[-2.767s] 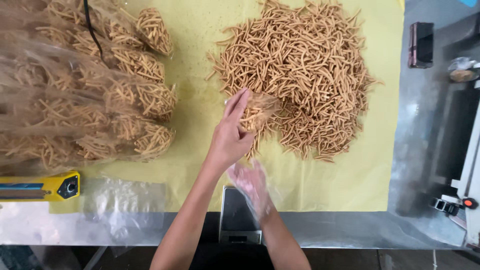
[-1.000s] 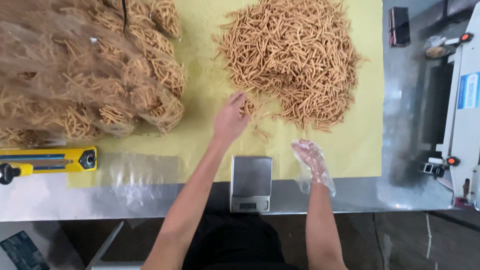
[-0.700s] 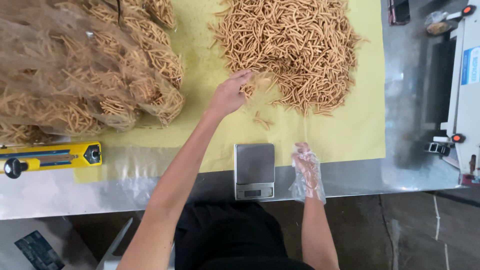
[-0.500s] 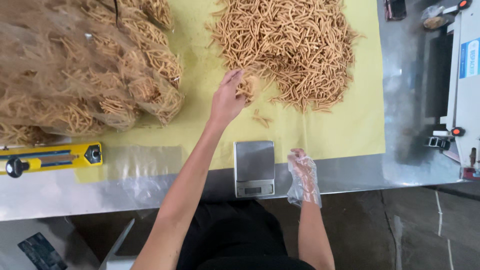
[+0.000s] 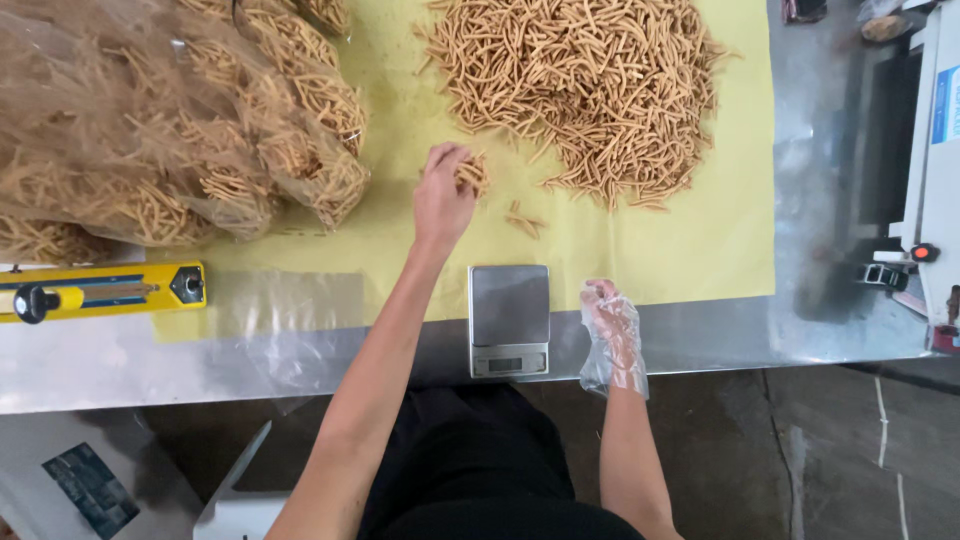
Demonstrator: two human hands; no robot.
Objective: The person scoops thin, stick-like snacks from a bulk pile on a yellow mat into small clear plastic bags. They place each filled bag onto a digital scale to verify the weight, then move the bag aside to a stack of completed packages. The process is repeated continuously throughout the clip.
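Left hand (image 5: 442, 195) is clutching a bunch of snack sticks (image 5: 472, 175) beside the loose pile (image 5: 585, 90) on yellow paper (image 5: 700, 240); gloved right hand (image 5: 612, 325) is resting loosely curled, empty, by the scale (image 5: 509, 318). Clear filled bags (image 5: 150, 140) are sitting left.

Steel table (image 5: 830, 260); yellow sheet (image 5: 700, 240), scale (image 5: 509, 318), yellow sealer (image 5: 100, 292) lie on it.
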